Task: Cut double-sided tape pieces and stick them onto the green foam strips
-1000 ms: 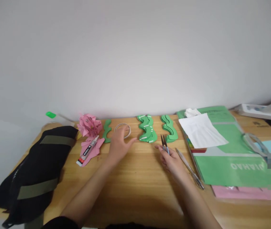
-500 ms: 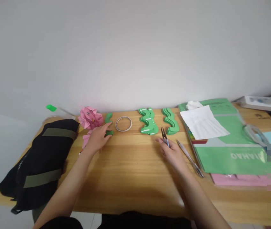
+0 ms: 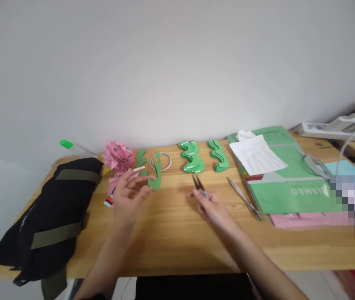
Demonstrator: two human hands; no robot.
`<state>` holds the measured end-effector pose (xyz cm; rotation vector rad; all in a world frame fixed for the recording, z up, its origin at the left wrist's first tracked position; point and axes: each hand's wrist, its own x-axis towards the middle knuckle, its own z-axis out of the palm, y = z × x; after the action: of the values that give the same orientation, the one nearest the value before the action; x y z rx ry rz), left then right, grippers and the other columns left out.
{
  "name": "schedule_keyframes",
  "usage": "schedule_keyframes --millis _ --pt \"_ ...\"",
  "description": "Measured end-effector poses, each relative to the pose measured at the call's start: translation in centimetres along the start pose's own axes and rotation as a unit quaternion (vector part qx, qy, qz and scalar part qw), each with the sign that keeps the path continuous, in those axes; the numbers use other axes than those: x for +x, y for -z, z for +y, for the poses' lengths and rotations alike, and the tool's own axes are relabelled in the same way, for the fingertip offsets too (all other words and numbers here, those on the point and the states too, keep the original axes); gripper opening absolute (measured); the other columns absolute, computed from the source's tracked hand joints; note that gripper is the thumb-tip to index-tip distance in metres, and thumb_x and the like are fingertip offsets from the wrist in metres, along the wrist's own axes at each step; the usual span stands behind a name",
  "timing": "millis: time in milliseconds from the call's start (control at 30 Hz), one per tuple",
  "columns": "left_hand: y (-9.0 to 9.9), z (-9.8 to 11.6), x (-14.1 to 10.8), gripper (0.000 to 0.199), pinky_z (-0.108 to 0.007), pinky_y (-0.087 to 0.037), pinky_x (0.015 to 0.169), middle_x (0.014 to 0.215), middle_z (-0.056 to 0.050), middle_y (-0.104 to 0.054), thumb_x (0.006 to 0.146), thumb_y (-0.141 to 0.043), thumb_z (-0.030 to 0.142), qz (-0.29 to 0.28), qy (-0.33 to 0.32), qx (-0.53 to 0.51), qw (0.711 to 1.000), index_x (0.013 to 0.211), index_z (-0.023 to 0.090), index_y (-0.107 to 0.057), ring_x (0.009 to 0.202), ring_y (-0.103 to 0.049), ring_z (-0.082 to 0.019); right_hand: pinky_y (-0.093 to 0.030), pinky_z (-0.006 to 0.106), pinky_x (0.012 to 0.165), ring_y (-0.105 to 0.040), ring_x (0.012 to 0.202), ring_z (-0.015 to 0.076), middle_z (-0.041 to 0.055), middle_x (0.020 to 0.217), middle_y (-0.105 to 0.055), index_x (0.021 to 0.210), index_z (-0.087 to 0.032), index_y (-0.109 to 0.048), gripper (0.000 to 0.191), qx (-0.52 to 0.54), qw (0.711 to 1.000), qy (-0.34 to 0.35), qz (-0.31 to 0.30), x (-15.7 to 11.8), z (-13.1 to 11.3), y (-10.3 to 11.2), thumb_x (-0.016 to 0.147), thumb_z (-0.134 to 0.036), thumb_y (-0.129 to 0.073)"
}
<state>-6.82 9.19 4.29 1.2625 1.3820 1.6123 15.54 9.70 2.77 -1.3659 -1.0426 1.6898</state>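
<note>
Raised over the wooden table, my left hand [image 3: 129,195] pinches a curved green paper piece [image 3: 156,177]; a short white strip [image 3: 139,168] shows at its fingers. My right hand [image 3: 210,205] holds small dark-tipped scissors [image 3: 200,186], pointing away from me. Behind my left hand lies another wavy green piece [image 3: 141,157], beside a roll of white tape [image 3: 165,161]. Farther right are a stack of green pieces with white strips [image 3: 191,158] and a second green stack [image 3: 219,156]. Pink folded paper flowers [image 3: 118,155] sit left of the tape.
A black bag [image 3: 55,208] covers the table's left side. To the right are a silver pen-like tool [image 3: 242,196], a green packet [image 3: 293,196] under a white tissue [image 3: 257,155], and a white power strip [image 3: 324,130]. A grey wall stands behind.
My left hand has lifted a green piece off the table and drawn it nearer. My right hand, with the scissors, has shifted left. The view has turned slightly right.
</note>
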Motion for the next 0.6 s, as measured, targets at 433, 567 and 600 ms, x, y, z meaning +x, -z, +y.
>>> schedule_keyframes --millis 433,567,600 --pt "-2.3 -2.2 -10.2 0.048 -0.033 -0.057 0.087 0.102 -0.006 -0.073 0.076 -0.069 0.014 -0.121 0.032 -0.021 0.992 0.119 0.023 -0.049 0.098 -0.071 -0.019 -0.014 0.021 0.033 -0.019 0.032 0.0044 -0.0135 0.034 -0.03 0.066 -0.02 -0.054 0.045 0.089 0.994 -0.046 0.047 -4.9 4.0 -2.3 0.057 -0.059 -0.077" --pt "-2.2 -1.5 -11.2 0.052 -0.041 -0.054 0.095 0.104 -0.007 -0.073 0.074 -0.072 0.018 -0.122 0.009 0.116 0.986 0.121 0.024 -0.051 0.102 -0.07 -0.022 -0.018 0.022 0.04 -0.027 0.041 0.0052 -0.0096 0.041 -0.038 0.061 -0.018 -0.058 0.044 0.062 0.995 -0.007 0.074 -5.1 4.8 -2.5 0.054 -0.055 -0.08" --pt "-2.2 -1.4 -11.3 0.053 -0.042 -0.053 0.096 0.102 -0.006 -0.074 0.072 -0.073 0.018 -0.121 0.014 0.135 0.983 0.121 0.024 -0.052 0.101 -0.07 -0.022 -0.019 0.022 0.041 -0.029 0.042 0.0055 -0.0088 0.042 -0.039 0.06 -0.018 -0.058 0.044 0.057 0.995 0.002 0.076 -5.2 4.9 -2.6 0.053 -0.055 -0.08"
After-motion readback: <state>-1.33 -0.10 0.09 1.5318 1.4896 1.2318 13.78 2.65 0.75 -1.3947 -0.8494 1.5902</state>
